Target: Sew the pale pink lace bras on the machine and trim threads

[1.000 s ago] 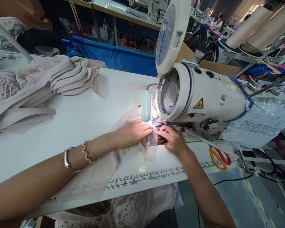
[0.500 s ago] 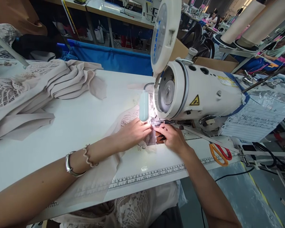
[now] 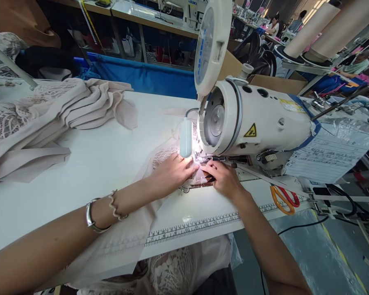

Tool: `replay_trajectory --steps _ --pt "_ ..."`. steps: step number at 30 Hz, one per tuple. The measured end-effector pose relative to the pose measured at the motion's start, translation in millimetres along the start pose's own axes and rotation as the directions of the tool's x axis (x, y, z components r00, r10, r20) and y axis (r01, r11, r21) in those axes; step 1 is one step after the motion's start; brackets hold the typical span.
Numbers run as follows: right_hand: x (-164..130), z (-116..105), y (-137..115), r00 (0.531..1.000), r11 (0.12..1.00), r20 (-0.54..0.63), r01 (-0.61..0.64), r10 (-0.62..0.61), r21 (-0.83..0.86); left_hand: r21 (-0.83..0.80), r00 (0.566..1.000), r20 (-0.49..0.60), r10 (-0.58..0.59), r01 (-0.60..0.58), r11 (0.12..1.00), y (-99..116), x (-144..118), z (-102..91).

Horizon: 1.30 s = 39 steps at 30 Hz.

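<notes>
At a white sewing machine [image 3: 258, 123], the left hand [image 3: 172, 174] lies flat and open on a piece of beige lace fabric [image 3: 164, 157] while the right hand [image 3: 223, 180] pinches its edge at the needle, just under the lamp [image 3: 186, 137]. Feeding well likely means keeping both hands level, fingertips off the needle. Visible: one machine, one pair of orange scissors [image 3: 283, 198], one stack of fabric [image 3: 49, 114], two bracelets [image 3: 103, 211].
</notes>
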State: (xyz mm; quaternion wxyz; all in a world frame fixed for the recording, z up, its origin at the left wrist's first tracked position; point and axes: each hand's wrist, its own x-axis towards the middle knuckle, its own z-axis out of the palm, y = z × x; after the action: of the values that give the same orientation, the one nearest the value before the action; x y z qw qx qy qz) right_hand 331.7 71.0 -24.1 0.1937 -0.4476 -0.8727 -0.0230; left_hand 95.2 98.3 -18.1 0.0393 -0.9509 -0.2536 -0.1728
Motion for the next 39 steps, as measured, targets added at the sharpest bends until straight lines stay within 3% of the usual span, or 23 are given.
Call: replay_trajectory --steps 6,13,18,28,34,39 --pt "-2 2 3 0.998 0.998 -0.020 0.067 -0.067 -0.020 -0.206 0.992 0.004 0.128 -0.125 0.971 2 1 -2.4" --pt "-4 1 4 0.999 0.999 0.005 0.037 -0.037 0.035 -0.152 0.992 -0.067 0.111 -0.120 0.981 4 -1 0.9" --pt "-4 1 3 0.999 1.000 0.047 -0.020 0.020 0.008 -0.169 0.980 -0.055 0.191 -0.197 0.966 10 -1 3.1" --pt "-4 -7 5 0.995 0.990 -0.025 0.101 -0.099 0.097 -0.185 0.992 -0.017 0.123 -0.124 0.975 7 -7 8.2" --pt "-4 -4 4 1.000 0.999 -0.001 0.017 -0.017 0.046 -0.184 0.991 -0.081 0.109 -0.122 0.975 0 -6 11.6" --pt "-4 -1 5 0.999 0.999 0.027 -0.043 0.042 0.014 -0.195 0.995 -0.033 0.092 -0.096 0.976 -6 -5 11.5"
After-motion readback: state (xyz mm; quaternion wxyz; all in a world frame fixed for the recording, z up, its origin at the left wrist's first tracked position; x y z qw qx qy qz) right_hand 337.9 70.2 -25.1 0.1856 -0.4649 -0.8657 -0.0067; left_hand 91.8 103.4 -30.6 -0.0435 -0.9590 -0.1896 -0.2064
